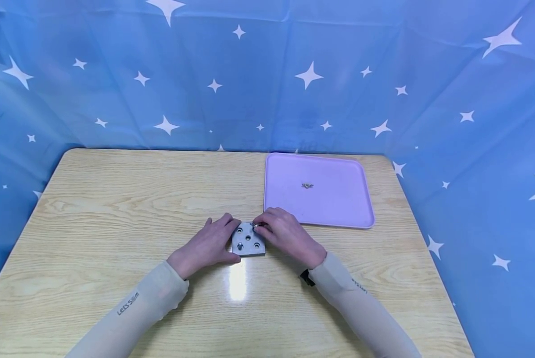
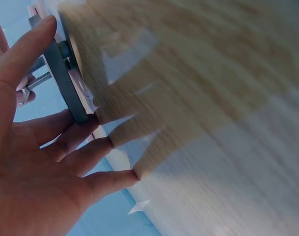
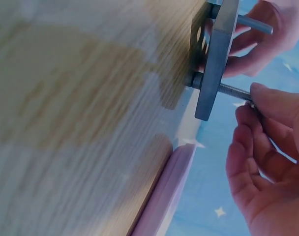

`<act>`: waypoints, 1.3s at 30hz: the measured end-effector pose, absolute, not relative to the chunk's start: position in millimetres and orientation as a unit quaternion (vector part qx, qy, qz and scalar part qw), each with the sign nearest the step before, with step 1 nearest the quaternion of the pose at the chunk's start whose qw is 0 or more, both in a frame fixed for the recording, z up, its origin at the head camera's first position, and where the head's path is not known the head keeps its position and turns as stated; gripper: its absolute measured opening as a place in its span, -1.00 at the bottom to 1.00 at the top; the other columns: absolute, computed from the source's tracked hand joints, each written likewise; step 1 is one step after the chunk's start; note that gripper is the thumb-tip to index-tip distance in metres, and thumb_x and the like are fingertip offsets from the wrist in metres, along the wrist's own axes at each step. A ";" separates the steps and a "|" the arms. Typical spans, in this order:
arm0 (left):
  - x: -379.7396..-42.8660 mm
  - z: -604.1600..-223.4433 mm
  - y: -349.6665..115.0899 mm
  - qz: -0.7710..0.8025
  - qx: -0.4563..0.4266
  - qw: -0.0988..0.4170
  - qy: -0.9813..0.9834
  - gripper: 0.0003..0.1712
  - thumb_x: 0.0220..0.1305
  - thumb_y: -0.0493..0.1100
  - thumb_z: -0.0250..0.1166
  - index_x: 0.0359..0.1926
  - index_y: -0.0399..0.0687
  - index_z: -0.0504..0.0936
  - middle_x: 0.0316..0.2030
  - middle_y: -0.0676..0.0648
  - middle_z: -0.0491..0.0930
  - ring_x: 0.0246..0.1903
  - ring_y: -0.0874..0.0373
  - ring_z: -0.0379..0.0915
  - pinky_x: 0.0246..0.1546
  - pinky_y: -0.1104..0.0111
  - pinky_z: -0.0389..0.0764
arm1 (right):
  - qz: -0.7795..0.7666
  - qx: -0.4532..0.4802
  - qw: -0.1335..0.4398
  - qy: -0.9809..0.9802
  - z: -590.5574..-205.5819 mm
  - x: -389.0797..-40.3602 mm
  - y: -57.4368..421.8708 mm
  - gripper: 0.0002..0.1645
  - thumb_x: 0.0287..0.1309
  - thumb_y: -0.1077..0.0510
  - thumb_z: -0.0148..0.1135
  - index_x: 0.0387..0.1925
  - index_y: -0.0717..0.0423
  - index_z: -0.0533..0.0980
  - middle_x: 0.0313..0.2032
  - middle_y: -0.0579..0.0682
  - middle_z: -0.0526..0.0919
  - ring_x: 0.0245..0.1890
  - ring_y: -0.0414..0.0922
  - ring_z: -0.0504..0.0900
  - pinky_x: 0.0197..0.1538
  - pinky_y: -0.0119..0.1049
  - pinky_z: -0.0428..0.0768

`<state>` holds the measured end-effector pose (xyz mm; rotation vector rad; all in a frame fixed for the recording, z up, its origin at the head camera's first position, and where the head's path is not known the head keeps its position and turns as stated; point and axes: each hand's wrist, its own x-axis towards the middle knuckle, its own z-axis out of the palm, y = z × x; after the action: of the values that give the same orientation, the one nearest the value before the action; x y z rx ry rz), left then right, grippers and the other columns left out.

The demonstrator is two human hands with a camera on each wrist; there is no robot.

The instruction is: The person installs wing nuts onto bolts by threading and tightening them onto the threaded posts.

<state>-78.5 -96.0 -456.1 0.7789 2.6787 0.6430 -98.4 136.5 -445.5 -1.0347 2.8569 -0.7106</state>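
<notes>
A grey metal plate [image 1: 248, 238] with several holes lies in front of me, raised on bolt heads [image 3: 194, 79] beneath it. My left hand [image 1: 211, 244] grips it by the edges, thumb at the near side and fingers at the far side. One threaded bolt [image 3: 255, 24] stands up bare near the plate's near left corner. At the far right corner my right hand [image 1: 287, 232] pinches a wing nut [image 2: 25, 94] at the top of a second bolt [image 3: 233, 92]. The fingertips mostly hide that nut in the right wrist view.
A purple tray [image 1: 339, 211] lies at the back right, close beyond the right hand, with a small brass-coloured wing nut [image 1: 307, 185] on it. The wood-grain table [image 1: 128, 199] meets a blue star-patterned curtain [image 1: 267, 89] at the back and sides.
</notes>
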 end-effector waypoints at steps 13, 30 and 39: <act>-78.0 -456.8 -96.4 0.227 0.271 0.136 0.925 0.01 0.00 0.10 0.64 0.35 -0.34 0.44 0.11 -0.17 0.48 0.07 -0.06 0.53 0.25 -0.35 0.35 | -0.231 -0.357 -0.006 0.905 -445.8 -96.5 137.9 -0.82 0.38 0.25 0.32 -0.04 0.15 0.68 -0.14 -0.03 0.67 -0.10 -0.12 0.62 0.02 -0.25 0.63; -78.9 -454.6 -95.4 0.218 0.267 0.136 0.929 0.02 -0.02 0.10 0.65 0.35 -0.33 0.46 0.12 -0.18 0.49 0.09 -0.06 0.53 0.23 -0.34 0.38 | -0.229 -0.342 0.003 0.912 -445.8 -98.6 137.8 -0.81 0.35 0.18 0.37 -0.06 0.16 0.70 -0.18 -0.04 0.69 -0.14 -0.14 0.63 -0.02 -0.26 0.64; -79.2 -454.9 -95.2 0.218 0.266 0.139 0.929 0.02 -0.03 0.10 0.66 0.35 -0.32 0.45 0.11 -0.17 0.48 0.07 -0.04 0.53 0.24 -0.32 0.39 | -0.233 -0.306 -0.002 0.923 -444.7 -94.4 132.3 -0.82 0.30 0.16 0.42 -0.12 0.13 0.69 -0.22 -0.07 0.68 -0.22 -0.16 0.61 -0.12 -0.30 0.62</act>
<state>-79.2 -95.2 -454.9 0.7693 2.6857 0.6294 -94.4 132.3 -444.7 -0.9641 2.9040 -0.7324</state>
